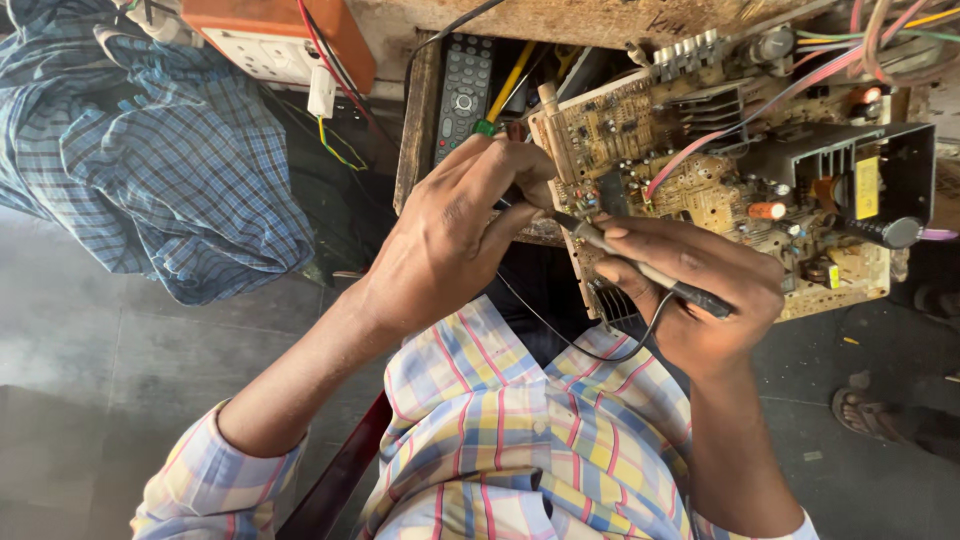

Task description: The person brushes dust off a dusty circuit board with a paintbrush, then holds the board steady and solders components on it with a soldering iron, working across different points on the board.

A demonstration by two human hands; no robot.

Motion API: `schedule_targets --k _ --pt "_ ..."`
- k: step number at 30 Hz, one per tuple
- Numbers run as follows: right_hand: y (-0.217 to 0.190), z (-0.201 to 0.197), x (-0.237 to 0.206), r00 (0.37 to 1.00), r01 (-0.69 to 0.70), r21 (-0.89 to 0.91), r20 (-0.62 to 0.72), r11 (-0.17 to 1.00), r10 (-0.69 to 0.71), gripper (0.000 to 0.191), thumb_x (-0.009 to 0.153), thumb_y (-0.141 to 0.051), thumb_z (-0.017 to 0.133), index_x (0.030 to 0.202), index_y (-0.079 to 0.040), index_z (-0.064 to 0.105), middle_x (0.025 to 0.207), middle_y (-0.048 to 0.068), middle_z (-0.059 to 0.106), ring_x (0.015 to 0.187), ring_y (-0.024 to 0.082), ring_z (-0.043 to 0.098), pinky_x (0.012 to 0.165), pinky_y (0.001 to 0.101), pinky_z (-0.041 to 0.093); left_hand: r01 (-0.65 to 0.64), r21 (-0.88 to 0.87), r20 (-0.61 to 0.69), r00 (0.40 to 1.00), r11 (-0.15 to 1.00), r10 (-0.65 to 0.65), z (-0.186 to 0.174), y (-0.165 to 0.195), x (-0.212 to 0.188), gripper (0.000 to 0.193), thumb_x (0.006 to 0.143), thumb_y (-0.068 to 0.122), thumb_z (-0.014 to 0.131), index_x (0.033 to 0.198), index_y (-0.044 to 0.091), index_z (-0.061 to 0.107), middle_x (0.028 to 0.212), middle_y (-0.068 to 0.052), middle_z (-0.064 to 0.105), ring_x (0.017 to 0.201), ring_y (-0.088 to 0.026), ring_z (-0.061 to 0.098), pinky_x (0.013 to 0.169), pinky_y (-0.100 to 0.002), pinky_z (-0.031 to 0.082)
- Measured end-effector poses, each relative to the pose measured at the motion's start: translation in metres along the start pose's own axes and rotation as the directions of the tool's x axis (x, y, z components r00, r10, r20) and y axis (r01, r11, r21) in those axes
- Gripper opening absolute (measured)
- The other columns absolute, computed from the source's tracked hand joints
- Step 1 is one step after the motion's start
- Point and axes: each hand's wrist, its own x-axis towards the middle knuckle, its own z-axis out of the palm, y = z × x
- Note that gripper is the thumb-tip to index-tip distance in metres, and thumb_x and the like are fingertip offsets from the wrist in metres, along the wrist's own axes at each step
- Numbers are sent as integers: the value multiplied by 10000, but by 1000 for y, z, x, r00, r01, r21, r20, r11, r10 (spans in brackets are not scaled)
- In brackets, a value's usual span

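A tan circuit board (690, 180) crowded with components, heat sinks and coloured wires lies tilted in front of me. My right hand (700, 290) grips a thin black-handled probe (640, 265) like a pen, its tip touching the board's left edge. A black cord runs from the probe down over my checked shirt. My left hand (455, 225) is curled against the same edge of the board, fingers pinched together near the probe tip; what it pinches is hidden.
A black remote control (462, 90) lies on a wooden ledge behind my left hand. An orange and white socket box (270, 40) sits at top left, beside a blue checked cloth (130, 150). Someone's sandalled foot (870, 415) rests on the dark floor at right.
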Motion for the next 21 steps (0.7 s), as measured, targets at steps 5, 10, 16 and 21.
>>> schedule_targets --k 5,10,16,21 --pt "-1 2 2 1000 18 39 2 999 -18 263 926 -32 864 1160 -27 746 1119 133 767 973 222 791 823 284 644 9 -4 -2 1000 1000 -9 -10 -9 -8 260 967 7 666 1195 29 544 1075 -92 661 1074 -295 667 965 -428 531" --pt "-2 3 4 1000 25 53 -12 998 -25 250 920 -20 862 1140 -34 744 1147 132 763 982 219 786 818 278 645 84 51 62 994 995 -87 -13 -17 -18 192 982 27 656 1158 30 579 1049 -110 670 1054 -319 663 906 -427 528" --pt "-2 3 4 1000 4 35 3 999 -4 242 934 -8 854 1153 -23 751 1160 120 767 984 206 786 841 280 648 106 49 47 993 993 -109 -8 -27 -23 189 970 34 663 1144 21 590 1050 -121 681 1044 -330 666 908 -430 527" --pt "-3 4 5 1000 17 18 -1 1000 -17 247 927 -9 858 1148 -20 749 1156 125 765 982 211 786 839 283 645 153 -14 56 987 988 -152 -5 -28 -24 219 953 19 669 1165 22 614 1016 -115 685 1022 -304 684 887 -408 539"
